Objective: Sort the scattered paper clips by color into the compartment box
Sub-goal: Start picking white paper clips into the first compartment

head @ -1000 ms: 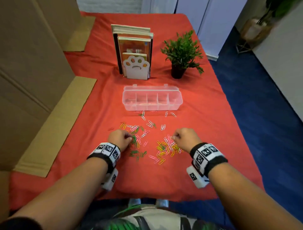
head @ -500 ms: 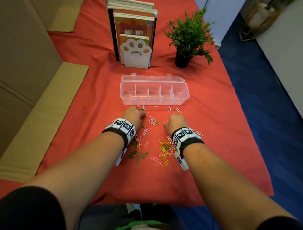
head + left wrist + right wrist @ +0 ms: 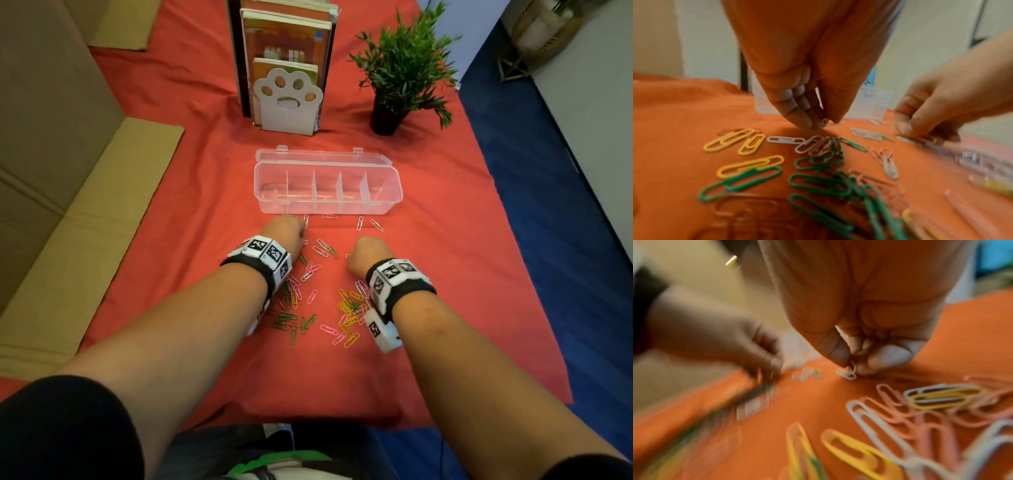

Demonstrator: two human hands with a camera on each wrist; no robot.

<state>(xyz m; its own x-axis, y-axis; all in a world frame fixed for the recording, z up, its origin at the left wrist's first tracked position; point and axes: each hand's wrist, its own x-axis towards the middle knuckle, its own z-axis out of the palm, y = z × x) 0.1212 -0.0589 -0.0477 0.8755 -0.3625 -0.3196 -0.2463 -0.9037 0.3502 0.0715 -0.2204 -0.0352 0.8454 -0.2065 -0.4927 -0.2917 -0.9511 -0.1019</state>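
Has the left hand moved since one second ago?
Yes. The left hand went forward, away from the green clips toward the compartment box, and is now just before its front wall.

We now have both hands farther forward than a second ago, past the main scatter of clips and close to the compartment box (image 3: 328, 186). Our left hand (image 3: 286, 230) pinches at a pale clip (image 3: 826, 121) on the cloth, and our right hand (image 3: 368, 253) pinches a white paper clip (image 3: 847, 374).
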